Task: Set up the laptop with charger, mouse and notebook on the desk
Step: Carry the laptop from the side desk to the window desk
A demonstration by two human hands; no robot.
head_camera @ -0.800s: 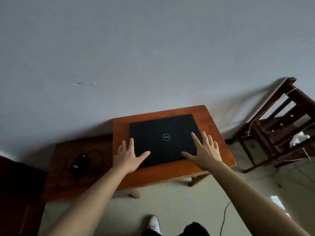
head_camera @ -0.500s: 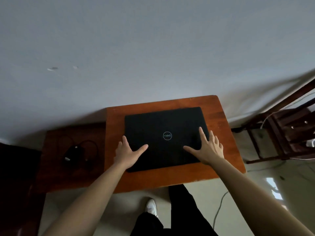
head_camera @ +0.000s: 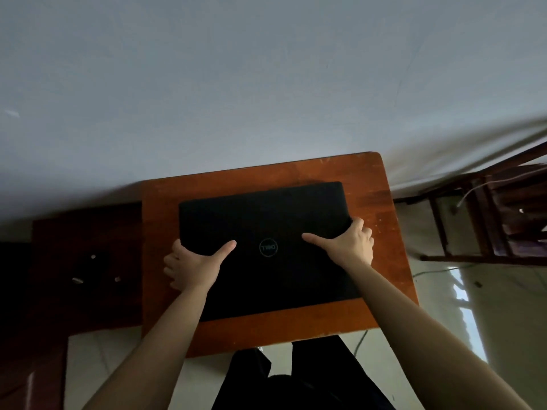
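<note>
A pale grey wall (head_camera: pixel 236 84) filled the upper half of your view, and a light tiled floor (head_camera: pixel 503 321) showed at the lower right. Your orange-brown wooden desk (head_camera: pixel 384 315) stood against that wall, its top scuffed near the far right corner. To its left sat a lower, darker table (head_camera: pixel 59 291), so dim that the black object (head_camera: pixel 91 270) on it was only a shape with a few glints; you could not tell whether it was the charger or the mouse. A dark wooden chair (head_camera: pixel 488 220) was cut off by the right edge, with a pale cable trailing over it.

The closed black laptop (head_camera: pixel 266 214) lay flat in the middle of the desk, its near left corner hidden under your left forearm. The round logo (head_camera: pixel 268 247) on the lid read "DELL", upside down from where you stood.

Your left hand (head_camera: pixel 192 267) gripped the laptop's left edge, thumb flat on the lid and fingers curled around the side. Your right hand (head_camera: pixel 350 247) did the same at the right edge, thumb stretched across the lid, fingers wrapped over the edge with their tips out of sight.
</note>
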